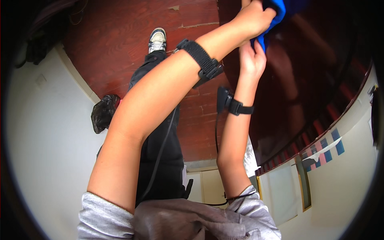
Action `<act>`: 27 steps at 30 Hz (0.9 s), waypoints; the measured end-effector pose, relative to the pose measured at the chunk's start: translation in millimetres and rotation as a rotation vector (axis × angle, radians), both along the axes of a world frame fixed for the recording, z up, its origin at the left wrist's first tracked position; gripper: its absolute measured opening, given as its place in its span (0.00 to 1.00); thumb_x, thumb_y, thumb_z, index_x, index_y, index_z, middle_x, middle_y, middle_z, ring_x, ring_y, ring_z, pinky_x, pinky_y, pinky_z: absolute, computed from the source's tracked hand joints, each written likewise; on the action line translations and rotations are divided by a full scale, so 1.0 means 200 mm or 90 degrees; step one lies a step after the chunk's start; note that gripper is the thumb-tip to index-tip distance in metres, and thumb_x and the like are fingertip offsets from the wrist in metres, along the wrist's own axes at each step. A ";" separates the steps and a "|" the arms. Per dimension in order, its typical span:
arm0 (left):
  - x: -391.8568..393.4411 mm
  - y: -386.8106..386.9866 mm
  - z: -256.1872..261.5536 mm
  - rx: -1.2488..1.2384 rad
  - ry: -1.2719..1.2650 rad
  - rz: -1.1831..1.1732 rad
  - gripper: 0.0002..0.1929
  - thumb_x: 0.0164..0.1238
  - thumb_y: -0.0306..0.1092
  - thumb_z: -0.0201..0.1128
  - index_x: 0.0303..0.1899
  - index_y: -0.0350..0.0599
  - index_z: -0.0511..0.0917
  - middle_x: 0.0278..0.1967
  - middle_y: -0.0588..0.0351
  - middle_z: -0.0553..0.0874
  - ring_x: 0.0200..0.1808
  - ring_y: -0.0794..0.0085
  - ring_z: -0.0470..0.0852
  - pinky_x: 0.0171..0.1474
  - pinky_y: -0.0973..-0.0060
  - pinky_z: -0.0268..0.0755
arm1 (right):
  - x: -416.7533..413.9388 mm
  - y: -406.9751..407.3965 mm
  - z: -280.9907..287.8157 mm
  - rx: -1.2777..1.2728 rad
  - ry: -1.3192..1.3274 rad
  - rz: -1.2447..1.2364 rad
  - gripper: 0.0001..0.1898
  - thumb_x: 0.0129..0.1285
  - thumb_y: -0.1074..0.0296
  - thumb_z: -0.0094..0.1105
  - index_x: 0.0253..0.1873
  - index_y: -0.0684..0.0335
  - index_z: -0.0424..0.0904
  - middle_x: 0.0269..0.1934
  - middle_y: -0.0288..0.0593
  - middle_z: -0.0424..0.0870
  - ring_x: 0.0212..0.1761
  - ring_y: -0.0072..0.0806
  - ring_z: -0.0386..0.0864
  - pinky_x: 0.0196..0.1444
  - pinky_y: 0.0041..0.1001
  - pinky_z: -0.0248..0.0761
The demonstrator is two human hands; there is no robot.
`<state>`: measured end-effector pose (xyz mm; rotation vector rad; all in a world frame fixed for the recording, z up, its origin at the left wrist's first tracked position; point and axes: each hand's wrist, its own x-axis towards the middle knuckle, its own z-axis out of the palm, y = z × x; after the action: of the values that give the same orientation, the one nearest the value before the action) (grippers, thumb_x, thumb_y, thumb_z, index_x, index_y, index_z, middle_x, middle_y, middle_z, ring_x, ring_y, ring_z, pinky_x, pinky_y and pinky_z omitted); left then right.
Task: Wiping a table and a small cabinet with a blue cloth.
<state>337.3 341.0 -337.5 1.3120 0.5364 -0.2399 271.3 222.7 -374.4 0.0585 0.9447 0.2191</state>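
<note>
Near the top of the view, a blue cloth [278,11] is bunched in my left hand [255,18], with part of it cut off by the picture's rim. Just below, the thumb and fingers of my right hand [252,58] pinch the cloth's hanging lower end; my left wrist partly hides those fingertips. Both hands are close to a dark glossy surface [288,120], which mirrors an arm and the blue. Each forearm wears a black strap, the left strap [198,57] and the right strap [241,108], with a small black device attached.
A dark red wood-look floor [111,45] with chipped patches lies below. One sneaker [157,40] stands on it. A black plastic bag [104,114] is beside the white wall [45,129]. A thin cable [163,144] hangs past my legs.
</note>
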 end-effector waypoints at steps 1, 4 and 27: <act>-0.06 -0.03 -0.03 0.037 0.046 -0.001 0.27 0.69 0.41 0.52 0.65 0.38 0.62 0.59 0.39 0.71 0.60 0.49 0.72 0.64 0.60 0.64 | -0.10 -0.02 0.01 0.068 0.002 -0.081 0.23 0.70 0.79 0.37 0.68 0.79 0.58 0.68 0.60 0.63 0.72 0.49 0.61 0.75 0.42 0.59; -0.32 -0.23 0.07 -0.073 0.209 -0.076 0.33 0.66 0.43 0.52 0.69 0.38 0.54 0.65 0.26 0.57 0.64 0.31 0.64 0.68 0.53 0.60 | -0.52 -0.32 0.18 0.026 0.090 -0.141 0.21 0.67 0.84 0.40 0.64 0.79 0.65 0.64 0.60 0.69 0.67 0.48 0.68 0.68 0.39 0.70; 0.14 0.23 0.06 -0.168 0.044 -0.133 0.26 0.74 0.43 0.51 0.67 0.46 0.56 0.52 0.53 0.77 0.49 0.69 0.79 0.50 0.63 0.74 | 0.08 0.13 0.21 0.114 -0.144 0.010 0.17 0.73 0.75 0.44 0.63 0.76 0.70 0.65 0.56 0.72 0.67 0.45 0.69 0.73 0.39 0.62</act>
<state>365.9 387.0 -325.6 1.1052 0.4094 -0.5135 286.4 249.3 -333.4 0.1879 0.6986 0.3173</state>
